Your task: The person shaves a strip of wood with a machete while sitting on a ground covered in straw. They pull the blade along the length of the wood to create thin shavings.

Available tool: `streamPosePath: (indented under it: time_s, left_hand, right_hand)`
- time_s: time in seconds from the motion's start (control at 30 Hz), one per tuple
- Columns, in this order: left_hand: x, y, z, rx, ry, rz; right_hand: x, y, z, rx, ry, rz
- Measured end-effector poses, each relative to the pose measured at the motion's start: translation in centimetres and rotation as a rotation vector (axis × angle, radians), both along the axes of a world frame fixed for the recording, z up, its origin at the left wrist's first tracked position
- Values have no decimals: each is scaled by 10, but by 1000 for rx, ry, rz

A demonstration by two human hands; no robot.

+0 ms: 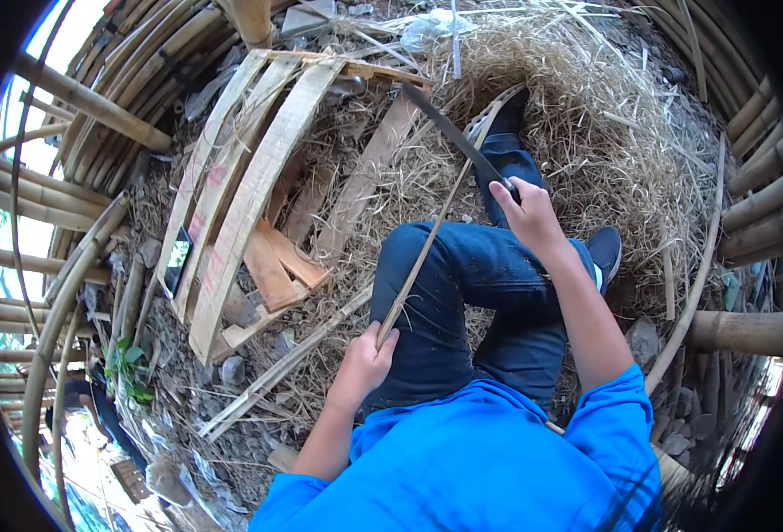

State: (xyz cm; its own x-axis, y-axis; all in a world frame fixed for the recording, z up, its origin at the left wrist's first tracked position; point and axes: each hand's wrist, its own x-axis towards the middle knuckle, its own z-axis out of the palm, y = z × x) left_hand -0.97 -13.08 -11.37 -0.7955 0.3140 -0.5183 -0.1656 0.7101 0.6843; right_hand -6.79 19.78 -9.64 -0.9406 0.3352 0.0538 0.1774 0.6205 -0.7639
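A long, thin bamboo strip (424,249) runs from my lap up toward my foot. Its near end is gripped by my left hand (364,365), fingers closed round it beside my knee. My right hand (530,218) is wrapped round the handle of a long dark knife (452,131). The blade points up and to the left and crosses over the strip just beyond my bent knee. Whether the blade touches the strip, I cannot tell. Most of the knife's handle is hidden inside my fist.
A slatted wooden pallet (251,199) lies to the left, with a phone (177,262) on its edge. Curly bamboo shavings (578,133) heap around my feet. Split bamboo lengths (289,362) rest on the ground at my left. Bamboo pole walls (759,213) stand on both sides.
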Motion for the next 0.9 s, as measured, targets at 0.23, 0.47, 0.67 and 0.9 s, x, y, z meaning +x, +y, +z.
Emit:
streamPosePath:
  time_s: [0.23,0.47,0.67,0.9]
  left_hand:
    - [-7,-2,-16,15,-5,17]
    - [-10,0,-14,20,58,1]
    - [-7,-3,-18,-5,102,1]
    - [-7,-4,-24,-6,195,-31]
  right_hand:
    - [38,-68,-23,-158,-126,117]
    - [16,-13,-6,-349,-265,137]
    - [-8,21,-7,-509,-157,-126]
    - [19,8,-6,-685,-262,-57]
